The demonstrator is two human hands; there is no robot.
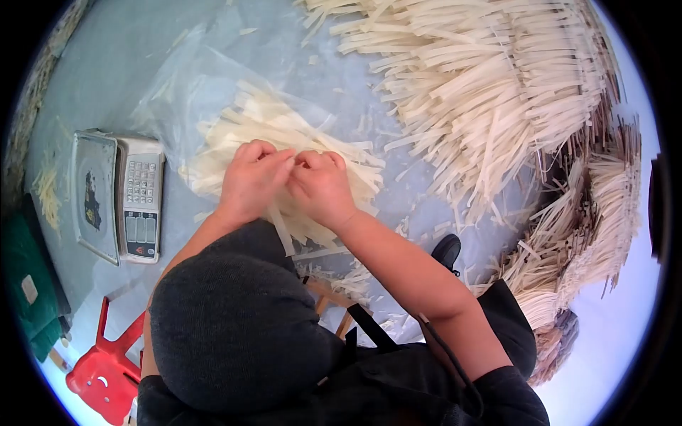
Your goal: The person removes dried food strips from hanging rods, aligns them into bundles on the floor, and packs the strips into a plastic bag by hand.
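Note:
My left hand [254, 177] and my right hand [321, 186] meet over a loose heap of pale, flat, dry strips [327, 153] that look like wide dried noodles. The fingers of both hands are curled in, with the fingertips close together. Whatever lies between the fingers is too small or too hidden to make out. Under the heap and beyond it spreads a clear plastic sheet or bag [192, 99]. Some strips hang down below my hands, near my knee.
To the left stands a digital scale [142, 188] with a keypad and a metal pan. A large stack of similar strips [483, 85] fills the upper right and curves down the right side. A red stool [106, 380] is at the lower left, beside a green bag [32, 291]. Scraps litter the floor.

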